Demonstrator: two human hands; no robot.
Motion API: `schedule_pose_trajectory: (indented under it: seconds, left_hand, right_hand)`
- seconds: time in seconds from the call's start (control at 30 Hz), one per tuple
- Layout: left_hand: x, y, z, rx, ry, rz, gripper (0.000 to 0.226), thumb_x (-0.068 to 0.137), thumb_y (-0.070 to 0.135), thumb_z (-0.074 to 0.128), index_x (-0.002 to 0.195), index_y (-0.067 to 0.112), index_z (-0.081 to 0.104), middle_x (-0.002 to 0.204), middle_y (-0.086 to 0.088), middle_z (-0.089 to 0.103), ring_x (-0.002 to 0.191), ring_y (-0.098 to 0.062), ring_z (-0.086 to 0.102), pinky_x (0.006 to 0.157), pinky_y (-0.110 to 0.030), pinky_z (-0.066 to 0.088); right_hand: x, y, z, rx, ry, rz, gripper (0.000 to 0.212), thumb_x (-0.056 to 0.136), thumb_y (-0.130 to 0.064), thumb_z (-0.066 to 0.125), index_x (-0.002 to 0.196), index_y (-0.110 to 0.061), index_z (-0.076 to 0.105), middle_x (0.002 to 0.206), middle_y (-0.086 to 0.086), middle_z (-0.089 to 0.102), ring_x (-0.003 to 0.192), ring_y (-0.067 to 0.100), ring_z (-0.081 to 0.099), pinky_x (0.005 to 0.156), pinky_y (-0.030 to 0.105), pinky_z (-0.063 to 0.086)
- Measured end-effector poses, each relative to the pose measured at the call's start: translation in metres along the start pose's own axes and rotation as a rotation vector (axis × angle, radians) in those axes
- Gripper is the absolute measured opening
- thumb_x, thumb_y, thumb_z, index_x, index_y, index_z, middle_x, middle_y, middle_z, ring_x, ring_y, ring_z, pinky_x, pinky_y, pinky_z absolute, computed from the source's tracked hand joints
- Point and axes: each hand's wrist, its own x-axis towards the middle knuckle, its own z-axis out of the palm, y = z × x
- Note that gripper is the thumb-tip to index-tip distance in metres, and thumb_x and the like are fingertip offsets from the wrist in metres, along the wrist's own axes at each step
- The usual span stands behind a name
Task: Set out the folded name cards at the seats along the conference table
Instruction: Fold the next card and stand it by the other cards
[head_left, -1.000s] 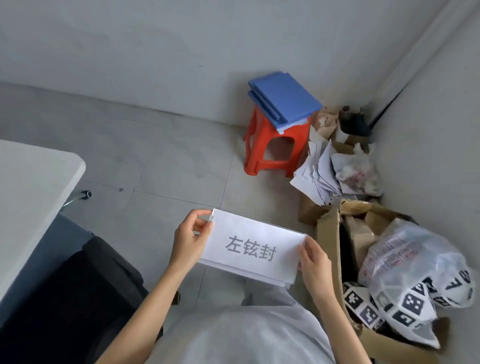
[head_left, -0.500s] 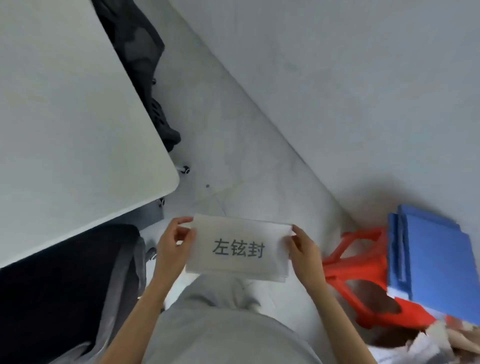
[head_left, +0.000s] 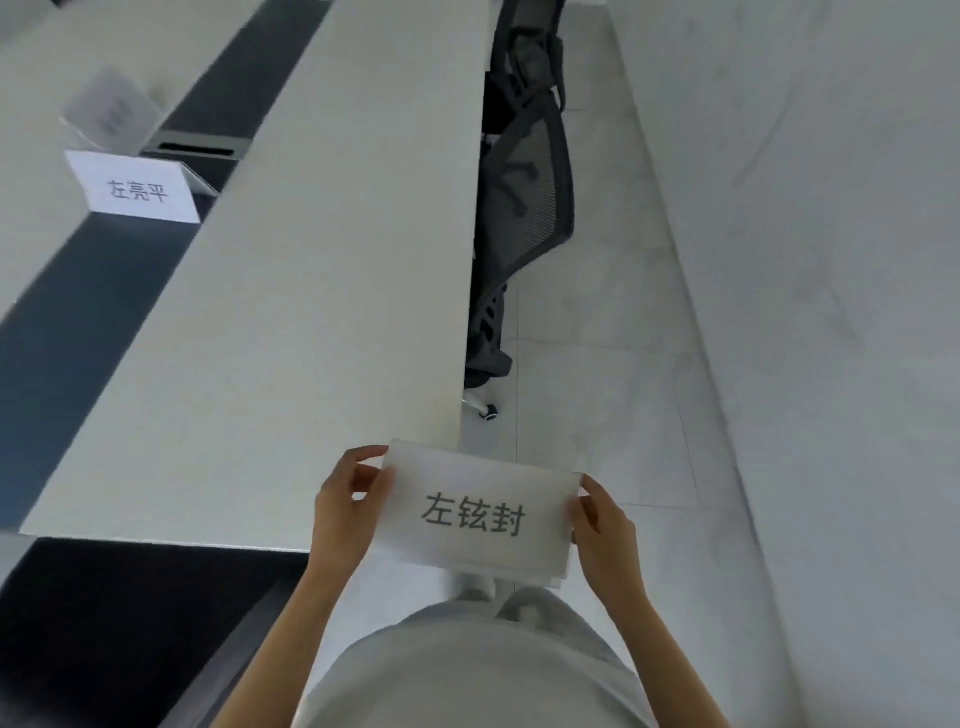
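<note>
holding a small stack of folded name cards (head_left: 475, 512) in front of the body, just off the near corner of the conference table (head_left: 291, 312). pinching its left end with the left hand (head_left: 347, 506), fingers closed on the paper; pinching its right end with the right hand (head_left: 602, 525) likewise. risking lower sheets slipping from the loose stack while peeling one off. possibly crowding the standing card (head_left: 137, 187) already set across the table, or skipping the seat at the mesh chair (head_left: 524, 208).

The person wears a plain light-grey top (head_left: 483, 670), with both forearms bare down to the hands, no sleeves, rings or watch showing.
</note>
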Motion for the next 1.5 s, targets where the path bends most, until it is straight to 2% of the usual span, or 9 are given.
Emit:
schedule_pose_trajectory:
  seconds: [0.2,0.3,0.43,0.63,0.8,1.13,1.37,1.43,1.5]
  left_hand:
    - [0.042,0.006,-0.009,-0.050,0.282,-0.112,0.019,0.086,0.006,0.053,0.099,0.020,0.055,0.069,-0.003,0.060,0.070,-0.019,0.056,0.059,-0.006,0.041]
    - [0.057,0.006,-0.012,-0.089,0.447,-0.178,0.017,0.087,0.007,0.052,0.099,0.020,0.054,0.071,-0.005,0.060,0.071,-0.020,0.056,0.059,-0.009,0.042]
    - [0.076,0.008,-0.010,-0.105,0.693,-0.282,0.017,0.087,0.008,0.052,0.100,0.019,0.051,0.071,-0.005,0.060,0.072,-0.022,0.055,0.064,-0.024,0.041]
    - [0.090,0.009,0.003,-0.152,0.997,-0.466,0.040,0.089,0.012,0.050,0.128,0.018,0.044,0.078,-0.005,0.060,0.076,-0.021,0.056,0.076,-0.028,0.045]
    - [0.101,0.010,0.015,-0.110,1.138,-0.506,0.033,0.088,0.011,0.051,0.119,0.022,0.053,0.071,0.003,0.061,0.073,-0.017,0.059,0.078,-0.037,0.050]
    - [0.096,-0.004,0.033,-0.139,1.067,-0.486,0.028,0.089,0.020,0.052,0.113,0.034,0.052,0.076,0.000,0.062,0.082,-0.022,0.062,0.085,-0.041,0.052]
    - [0.090,-0.016,0.022,0.018,1.013,-0.411,0.023,0.086,0.020,0.056,0.107,0.028,0.064,0.124,0.008,0.050,0.115,-0.007,0.045,0.095,-0.025,0.035]
    - [0.089,-0.019,0.018,-0.004,0.982,-0.379,0.022,0.087,0.019,0.055,0.107,0.023,0.064,0.124,0.014,0.052,0.122,-0.003,0.042,0.097,-0.020,0.032]
    - [0.090,-0.018,0.013,-0.032,0.976,-0.367,0.023,0.087,0.020,0.054,0.108,0.022,0.064,0.119,0.015,0.055,0.121,-0.004,0.045,0.092,-0.009,0.034]
  right_hand:
    - [0.105,-0.073,0.021,-0.113,-0.256,-0.192,0.027,0.094,-0.012,0.040,0.118,-0.006,0.051,0.087,0.020,0.061,0.066,0.014,0.050,0.057,0.009,0.043]
    - [0.154,-0.109,0.043,-0.182,-0.425,-0.336,0.026,0.092,-0.015,0.046,0.116,-0.008,0.052,0.087,0.011,0.062,0.077,0.018,0.057,0.063,0.016,0.046]
    - [0.219,-0.150,0.088,-0.307,-0.674,-0.573,0.009,0.086,-0.014,0.054,0.086,-0.016,0.046,0.062,-0.009,0.041,0.061,0.011,0.045,0.059,0.021,0.034]
    - [0.277,-0.211,0.158,-0.396,-0.985,-0.813,0.036,0.086,-0.013,0.057,0.119,-0.001,0.050,0.082,-0.001,0.052,0.080,0.018,0.053,0.062,0.013,0.033]
    - [0.295,-0.230,0.201,-0.402,-1.102,-0.903,0.039,0.085,-0.009,0.058,0.122,-0.008,0.047,0.083,0.010,0.060,0.079,0.027,0.058,0.062,0.017,0.033]
    - [0.307,-0.211,0.215,-0.442,-1.140,-0.961,0.049,0.084,-0.006,0.058,0.129,-0.016,0.043,0.065,0.002,0.044,0.059,0.021,0.047,0.058,0.013,0.036]
    - [0.311,-0.208,0.214,-0.357,-1.172,-0.973,0.027,0.089,-0.009,0.051,0.116,-0.012,0.054,0.117,-0.004,0.050,0.118,0.017,0.049,0.101,0.022,0.037]
    - [0.310,-0.208,0.214,-0.367,-1.189,-0.937,0.025,0.090,-0.010,0.049,0.115,-0.011,0.054,0.118,-0.008,0.052,0.117,0.010,0.048,0.092,0.001,0.030]
    - [0.309,-0.209,0.214,-0.348,-1.201,-0.878,0.024,0.091,-0.013,0.049,0.115,-0.014,0.054,0.115,-0.009,0.055,0.111,0.011,0.053,0.083,-0.002,0.032]
